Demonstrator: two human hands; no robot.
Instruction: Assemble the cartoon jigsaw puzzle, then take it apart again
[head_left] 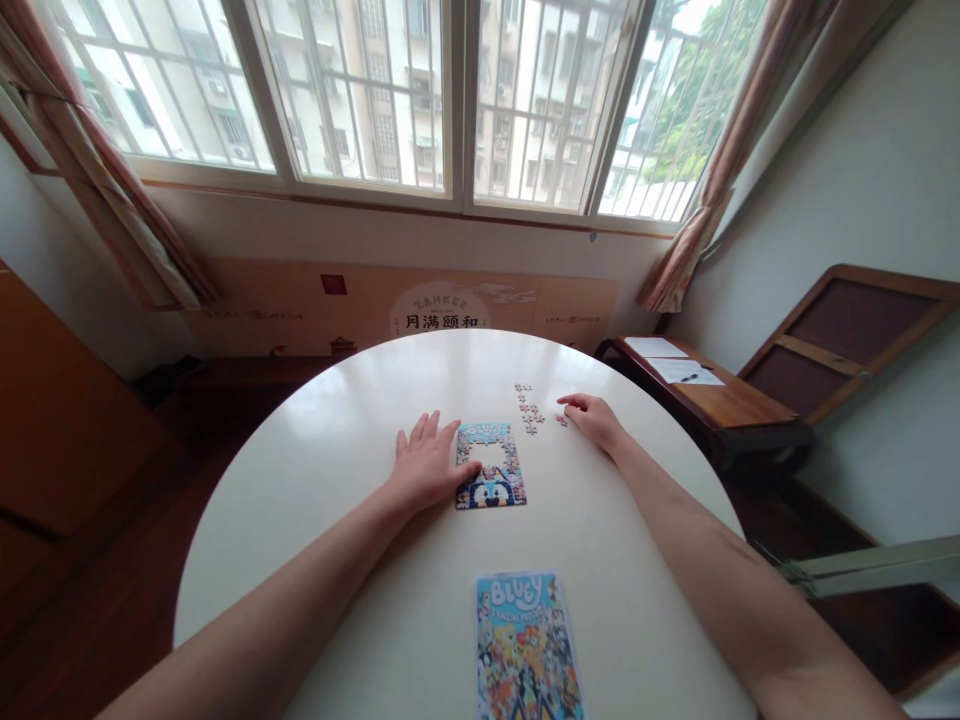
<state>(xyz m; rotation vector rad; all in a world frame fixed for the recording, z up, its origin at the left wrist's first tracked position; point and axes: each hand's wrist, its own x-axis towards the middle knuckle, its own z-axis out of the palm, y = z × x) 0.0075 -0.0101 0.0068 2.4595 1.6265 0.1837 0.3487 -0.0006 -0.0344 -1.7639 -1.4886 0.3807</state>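
A partly assembled jigsaw puzzle (495, 490) lies on the round white table, with a dog's face at its near edge and a white gap in its upper middle. My left hand (427, 462) rests at its left side, fingers spread, the thumb over the puzzle. To the right of it lie several loose jigsaw pieces (531, 411). My right hand (596, 422) is just right of these, index finger stretched out and the other fingers curled. Close by its fingertips is a small group of pieces (562, 421); contact is unclear.
A Bluey picture sheet (529, 640) lies on the white table (360, 620) nearer to me. Beyond the right edge stands a wooden side table (750, 397) with papers (682, 370) and a pen. A printed cardboard panel (360, 305) leans below the barred windows.
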